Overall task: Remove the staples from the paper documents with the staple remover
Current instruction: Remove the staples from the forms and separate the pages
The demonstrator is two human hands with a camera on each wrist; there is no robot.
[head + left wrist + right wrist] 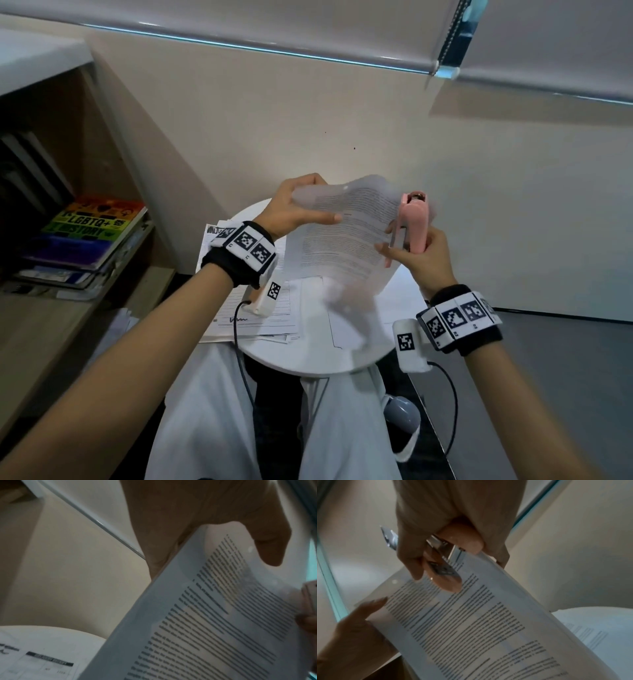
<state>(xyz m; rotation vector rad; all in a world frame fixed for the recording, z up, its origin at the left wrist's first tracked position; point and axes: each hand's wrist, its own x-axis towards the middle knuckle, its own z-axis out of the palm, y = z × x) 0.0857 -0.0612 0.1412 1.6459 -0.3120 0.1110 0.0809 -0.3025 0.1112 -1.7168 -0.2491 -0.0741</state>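
A printed document (346, 236) is held up above the table, its lower part blurred. My left hand (318, 202) pinches its top left corner, thumb on the printed face and fingers behind. My right hand (411, 248) grips a pink staple remover (412, 222) upright at the document's right edge. The left wrist view shows the thumb (267, 545) lying on the document (214, 622). In the right wrist view the staple remover (447, 577), pink with metal parts, lies against the page (471, 628), and my right hand's fingers also touch the page edge. No staple is visible.
Below the hands stands a small round white table (301, 356) with a stack of papers (253, 318) on its left and a loose sheet (346, 329) in the middle. A shelf with books (92, 233) is on the left. A wall stands close behind.
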